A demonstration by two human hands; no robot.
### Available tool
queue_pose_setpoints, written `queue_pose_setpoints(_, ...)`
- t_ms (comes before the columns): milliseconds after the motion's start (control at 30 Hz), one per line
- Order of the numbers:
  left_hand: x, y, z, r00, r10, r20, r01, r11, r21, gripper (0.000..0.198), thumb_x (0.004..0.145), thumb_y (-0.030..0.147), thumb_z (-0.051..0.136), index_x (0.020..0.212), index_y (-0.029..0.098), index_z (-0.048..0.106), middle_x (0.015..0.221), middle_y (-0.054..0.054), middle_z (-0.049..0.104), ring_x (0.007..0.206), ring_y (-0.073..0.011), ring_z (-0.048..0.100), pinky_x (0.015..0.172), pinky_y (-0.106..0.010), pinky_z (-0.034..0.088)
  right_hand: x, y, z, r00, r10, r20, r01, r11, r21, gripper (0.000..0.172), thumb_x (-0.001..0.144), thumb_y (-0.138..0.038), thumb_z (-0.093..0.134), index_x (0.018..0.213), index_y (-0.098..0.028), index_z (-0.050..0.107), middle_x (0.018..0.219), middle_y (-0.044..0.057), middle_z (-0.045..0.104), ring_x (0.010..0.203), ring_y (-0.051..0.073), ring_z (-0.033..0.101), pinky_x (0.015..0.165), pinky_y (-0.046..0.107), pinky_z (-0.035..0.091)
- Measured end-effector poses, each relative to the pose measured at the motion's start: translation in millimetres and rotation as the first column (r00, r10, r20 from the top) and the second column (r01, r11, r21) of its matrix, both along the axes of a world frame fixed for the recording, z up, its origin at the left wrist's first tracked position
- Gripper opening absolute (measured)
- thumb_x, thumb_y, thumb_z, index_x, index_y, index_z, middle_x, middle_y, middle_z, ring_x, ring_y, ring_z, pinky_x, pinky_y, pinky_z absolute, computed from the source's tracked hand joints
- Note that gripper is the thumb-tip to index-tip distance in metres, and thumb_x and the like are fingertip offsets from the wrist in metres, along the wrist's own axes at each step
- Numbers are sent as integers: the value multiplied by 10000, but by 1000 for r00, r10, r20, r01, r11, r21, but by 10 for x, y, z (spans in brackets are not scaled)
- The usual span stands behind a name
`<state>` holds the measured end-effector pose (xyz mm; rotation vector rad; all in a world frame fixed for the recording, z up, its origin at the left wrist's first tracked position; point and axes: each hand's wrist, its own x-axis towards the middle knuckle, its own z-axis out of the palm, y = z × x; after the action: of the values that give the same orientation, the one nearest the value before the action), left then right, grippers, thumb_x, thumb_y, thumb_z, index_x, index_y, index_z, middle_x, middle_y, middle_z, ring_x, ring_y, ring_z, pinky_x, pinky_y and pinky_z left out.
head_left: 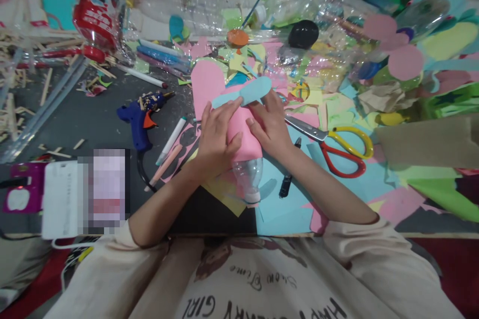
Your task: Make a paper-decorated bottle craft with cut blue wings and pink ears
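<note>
A clear plastic bottle [247,174] lies with its white cap towards me, its body wrapped in pink paper [245,134]. Across the far end of the wrap sits a light blue paper strip [258,90] with rounded ends. My left hand [217,134] grips the wrapped bottle from the left, its fingertips reaching the strip. From the right, my right hand [271,122] has its fingers closed at the strip's underside, the thumb against the pink paper. A pink paper piece with a rounded top [205,84] stands out beyond my left fingers.
Scissors with red and yellow handles [346,152] and a black pen [289,172] lie right. At left are a blue glue gun [139,119], markers [171,140] and a white device [60,199]. Paper scraps [243,62] and plastic bottles [157,5] crowd the back.
</note>
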<state>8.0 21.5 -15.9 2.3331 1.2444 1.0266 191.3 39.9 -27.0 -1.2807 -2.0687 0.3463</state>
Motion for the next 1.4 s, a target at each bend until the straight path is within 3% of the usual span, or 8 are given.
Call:
queue_pose_setpoints(200,-14,14,-2,995,36,-92,-36,999,5,607,982,565,201,1473,234,335,1522,-92,455,1431,-248,385,1240,-483,129,-21,-19,-8,999,-30,-25,34,987,157,404,985,-504,329,1262,-321,560,1445,77,474,1379,300,414,1141,615,318)
queue_pose_setpoints(567,-4,14,32,985,76,-157,-80,997,-19,569,979,508,225,1440,233,414,1492,-65,502,1391,-236,433,1235,-458,143,-10,-6,5,999,-34,30,32,997,68,448,991,-524,281,1272,-341,577,1488,52,464,1405,295,399,1150,622,306)
queue_pose_setpoints(900,15,8,2,992,83,-91,-81,996,29,544,969,551,233,1366,243,441,1413,-78,556,1337,-224,480,1237,-449,141,-21,-8,-2,1000,-14,15,13,1000,28,551,979,-588,231,1379,-325,503,1503,69,438,1417,294,378,1176,588,271)
queue_pose_setpoints(1233,2,-6,42,993,74,-97,-76,997,-17,508,960,491,289,1369,238,454,1417,-72,545,1340,-250,463,1235,-480,138,-32,-10,34,1000,-12,24,12,999,-29,550,973,-596,218,1394,-350,473,1531,49,407,1454,296,317,1188,589,233)
queue_pose_setpoints(1400,2,6,11,997,61,-52,-59,997,52,485,980,522,272,1368,270,419,1407,-79,543,1333,-239,469,1222,-478,178,-38,-13,31,1000,-2,10,2,1000,-23,544,976,-591,208,1385,-342,467,1527,65,404,1443,296,333,1190,587,228)
